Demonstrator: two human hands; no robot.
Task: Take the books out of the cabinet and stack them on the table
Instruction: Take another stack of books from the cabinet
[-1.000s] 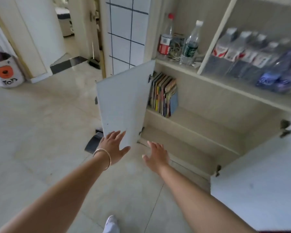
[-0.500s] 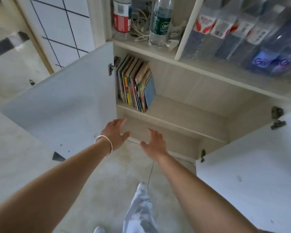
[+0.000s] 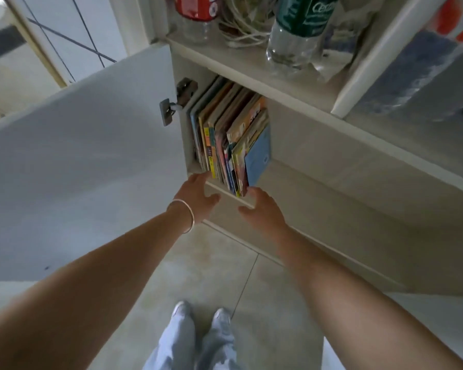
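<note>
Hands: left hand [image 3: 195, 194] and right hand [image 3: 262, 209], both released, are now closing in beneath books [image 3: 229, 140] at 12 o'clock
Meaning: grasp is nearing, nothing held yet

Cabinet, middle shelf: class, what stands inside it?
A row of books stands upright at the left end; the rest looks bare. The shelf's far right is out of frame.

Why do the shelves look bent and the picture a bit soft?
Head view: the wide-angle lens bows the cabinet shelf and open door; both hands, left hand and right hand, are slightly smeared; the books stay fairly legible; light is soft, without harsh glare.
</note>
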